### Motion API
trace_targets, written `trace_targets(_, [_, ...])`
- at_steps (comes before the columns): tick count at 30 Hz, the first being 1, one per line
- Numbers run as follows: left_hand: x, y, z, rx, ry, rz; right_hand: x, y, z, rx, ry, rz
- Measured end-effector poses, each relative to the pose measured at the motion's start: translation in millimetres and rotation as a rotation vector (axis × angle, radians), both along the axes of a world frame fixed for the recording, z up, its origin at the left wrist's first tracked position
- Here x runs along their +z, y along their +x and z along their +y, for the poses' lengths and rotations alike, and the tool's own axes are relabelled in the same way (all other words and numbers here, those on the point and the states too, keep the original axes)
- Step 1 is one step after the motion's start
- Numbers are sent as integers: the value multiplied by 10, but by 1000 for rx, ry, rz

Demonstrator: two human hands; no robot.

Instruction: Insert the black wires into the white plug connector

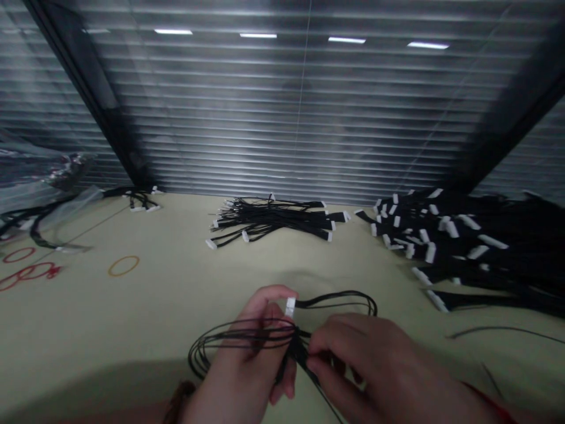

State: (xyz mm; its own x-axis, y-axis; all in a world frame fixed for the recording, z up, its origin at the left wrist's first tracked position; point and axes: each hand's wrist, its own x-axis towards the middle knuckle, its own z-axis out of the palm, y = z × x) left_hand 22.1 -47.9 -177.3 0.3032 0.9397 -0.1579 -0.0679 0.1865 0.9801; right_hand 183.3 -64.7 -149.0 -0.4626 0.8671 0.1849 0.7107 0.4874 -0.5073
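My left hand [247, 359] pinches a looped black cable harness [220, 341] near its white connector [290, 307], just above the tabletop. My right hand [371, 365] is closed on the same bundle at its gathered middle, fingers touching the black wires right beside my left fingers. One loop of wire hangs to the left of my left hand, and another loop [348, 300] arcs out behind my right hand.
A small bundle of black cables with white connectors [273, 221] lies at the table's centre back. A big heap of the same cables [463, 247] fills the right side. More cables and plastic bags [39, 176] sit far left, near rubber bands [123, 265]. Window blinds stand behind.
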Motion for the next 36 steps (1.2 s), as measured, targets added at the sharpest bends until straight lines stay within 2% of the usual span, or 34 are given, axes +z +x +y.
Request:
trace_targets(5, [-21, 8, -11, -42, 40, -21, 60, -16, 94, -67, -291, 15])
trace_targets(9, [-3, 9, -13, -55, 47, -41, 33, -49, 143, -101, -362, 40])
trace_targets(13, [3, 9, 0, -65, 41, -44, -69, -60, 147, -111, -336, 52])
trace_targets(16, [-4, 12, 10, -65, 24, -38, -112, -46, 130, -149, -249, -1])
trace_targets(20, [-12, 16, 13, -56, 20, -33, -66, -27, 121, -124, -197, -4])
trace_targets(24, [-9, 21, 12, -48, 24, -16, 23, -19, 142, -38, -299, 49])
trace_targets(27, [-3, 22, 12, -36, 9, -7, 41, -25, 154, -48, -331, 59])
trace_targets(36, [-3, 4, 15, -98, 15, 16, -68, -46, 114, -127, -175, 8])
